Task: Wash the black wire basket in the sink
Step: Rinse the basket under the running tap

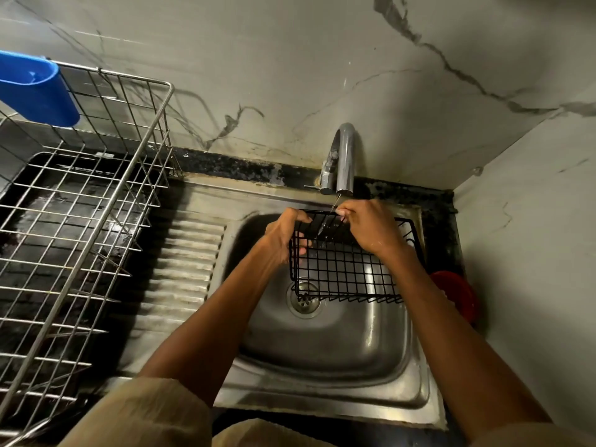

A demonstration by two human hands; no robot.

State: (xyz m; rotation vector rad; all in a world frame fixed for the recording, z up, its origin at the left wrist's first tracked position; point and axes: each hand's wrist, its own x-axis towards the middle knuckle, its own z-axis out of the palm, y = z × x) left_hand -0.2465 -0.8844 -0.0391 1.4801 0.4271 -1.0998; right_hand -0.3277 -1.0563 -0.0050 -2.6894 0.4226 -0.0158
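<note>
Black wire basket (346, 269) hangs tilted over the stainless steel sink (325, 350), its far rim up under the faucet (343, 156) and its lower edge just above the drain (304, 300). Largest in view is the marble-patterned wall (290, 59), which runs behind the sink and turns a corner along its right side. At the left a steel wire dish rack (84, 204) stands on the dark counter (248, 169), with a blue plastic cup (35, 88) hooked on its back rail. Between rack and basin lies the ribbed drainboard (183, 269). A person's two bare forearms reach in from the bottom edge, with beige sleeves at the elbows. The left hand (283, 237) grips the basket's left end, fingers curled over the top wire and through the mesh. The right hand (364, 225) grasps the far rim, its fingers (342, 211) pinching the wire right beneath the spout. A thin stream of water (332, 209) falls from the faucet onto that rim beside the right hand. A red round object (458, 295) sits at the sink's right edge, partly hidden by the right forearm.
</note>
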